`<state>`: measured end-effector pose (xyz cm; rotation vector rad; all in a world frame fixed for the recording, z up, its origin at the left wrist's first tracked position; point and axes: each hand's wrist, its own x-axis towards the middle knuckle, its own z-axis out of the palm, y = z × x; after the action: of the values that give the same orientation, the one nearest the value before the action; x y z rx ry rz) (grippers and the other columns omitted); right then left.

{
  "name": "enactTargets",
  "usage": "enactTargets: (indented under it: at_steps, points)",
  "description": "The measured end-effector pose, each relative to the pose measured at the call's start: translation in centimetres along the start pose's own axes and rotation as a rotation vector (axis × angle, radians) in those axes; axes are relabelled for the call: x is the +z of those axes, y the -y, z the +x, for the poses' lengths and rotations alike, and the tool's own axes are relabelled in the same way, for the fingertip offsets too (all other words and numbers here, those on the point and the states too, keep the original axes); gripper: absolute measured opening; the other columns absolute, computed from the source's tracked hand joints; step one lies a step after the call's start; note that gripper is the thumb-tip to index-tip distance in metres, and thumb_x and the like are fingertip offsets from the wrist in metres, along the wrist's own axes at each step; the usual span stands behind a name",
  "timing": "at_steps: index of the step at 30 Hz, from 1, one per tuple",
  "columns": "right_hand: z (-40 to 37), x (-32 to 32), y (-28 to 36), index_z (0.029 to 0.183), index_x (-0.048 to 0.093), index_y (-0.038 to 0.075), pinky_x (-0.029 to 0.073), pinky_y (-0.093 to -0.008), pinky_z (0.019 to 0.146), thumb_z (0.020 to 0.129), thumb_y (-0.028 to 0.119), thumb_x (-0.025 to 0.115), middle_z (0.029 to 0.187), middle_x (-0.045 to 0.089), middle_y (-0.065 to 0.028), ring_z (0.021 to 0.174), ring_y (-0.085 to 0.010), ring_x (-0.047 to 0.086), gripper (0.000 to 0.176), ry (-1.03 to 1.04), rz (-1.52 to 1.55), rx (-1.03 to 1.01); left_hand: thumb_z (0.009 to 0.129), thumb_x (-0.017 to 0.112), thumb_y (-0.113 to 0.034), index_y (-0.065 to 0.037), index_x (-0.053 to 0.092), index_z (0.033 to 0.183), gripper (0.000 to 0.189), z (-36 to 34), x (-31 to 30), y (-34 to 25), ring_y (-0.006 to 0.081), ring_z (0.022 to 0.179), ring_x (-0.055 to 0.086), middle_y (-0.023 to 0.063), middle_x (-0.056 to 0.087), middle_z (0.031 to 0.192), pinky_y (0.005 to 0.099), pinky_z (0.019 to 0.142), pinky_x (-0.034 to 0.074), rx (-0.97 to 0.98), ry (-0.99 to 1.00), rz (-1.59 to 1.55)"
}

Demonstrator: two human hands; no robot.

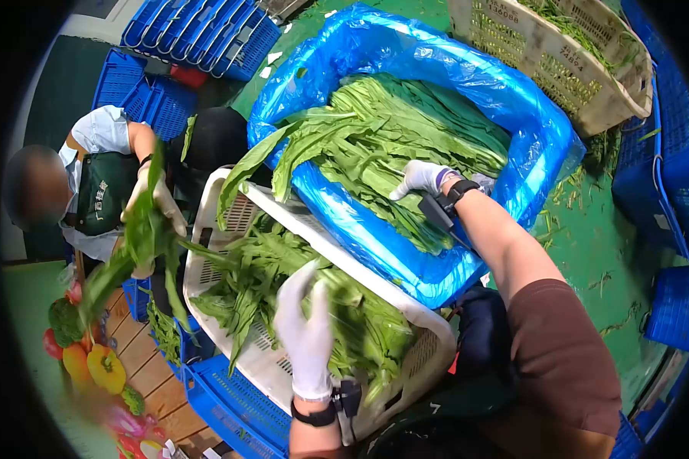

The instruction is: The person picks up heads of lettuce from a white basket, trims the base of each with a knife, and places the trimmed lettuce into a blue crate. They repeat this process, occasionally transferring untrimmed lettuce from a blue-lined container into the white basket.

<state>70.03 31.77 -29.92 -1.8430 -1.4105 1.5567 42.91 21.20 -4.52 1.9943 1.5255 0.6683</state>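
My left hand [305, 325], in a white glove, is over the white crate [429, 336] of leafy greens [367, 306]. Its thumb and fingers are apart, with nothing between them. My right hand [423, 180], also gloved, rests on long green leaves [390, 138] in a basket lined with blue plastic [540, 138]. Its fingers lie against the leaves; whether they grip any is hard to see. Some leaves hang over the near left edge of the blue lining, towards the white crate.
At the left, a co-worker in a dark apron [103, 191] holds a bunch of greens [142, 229] in gloved hands. Blue baskets [207, 34] are stacked at the upper left. A cream crate [543, 61] stands upper right, and more blue baskets [654, 183] stand at the right.
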Motion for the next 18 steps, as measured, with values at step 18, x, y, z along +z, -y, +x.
enactTargets:
  at_steps: [18]
  points:
    - [0.6, -7.0, 0.8, 0.091, 0.069, 0.0, 0.051, -0.0394, 0.073, 0.057, 0.034, 0.084, 0.09, 0.069, -0.0168, 0.083, -0.0315, 0.066, 0.05, -0.204, -0.273, 0.094, 0.095, 0.038, -0.035, -0.015, 0.048, 0.133, 0.045, 8.6, 29.8, 2.2, 0.026, 0.133, 0.034, 0.0125, 0.037, 0.145, 0.0395, 0.11, 0.026, 0.678, 1.429, 0.35]
